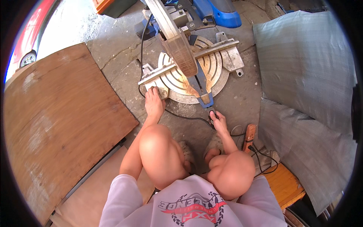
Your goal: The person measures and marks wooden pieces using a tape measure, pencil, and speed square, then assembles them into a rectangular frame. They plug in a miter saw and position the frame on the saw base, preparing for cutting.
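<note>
A mitre saw (pixel 213 81) stands on the floor in front of me, its round, rust-stained table marked with curved slots. Its fence (pixel 216 48) runs across the table, and a cloudy blade guard (pixel 183 56) hangs over the middle. My left hand (pixel 154 104) grips the left end of the saw's base, fingers over the top and thumb at the near edge. At the front, my right hand (pixel 219 122) is closed around the dark handle (pixel 211 111) of the blue table arm. The palm hides part of that handle.
A black cord (pixel 185 116) runs along the floor by the saw. An orange power strip (pixel 249 137) lies right of my foot. A large brown wooden board (pixel 64 109) fills the left, and grey sheeting (pixel 302 64) covers the right side. A red car (pixel 32 34) is far left.
</note>
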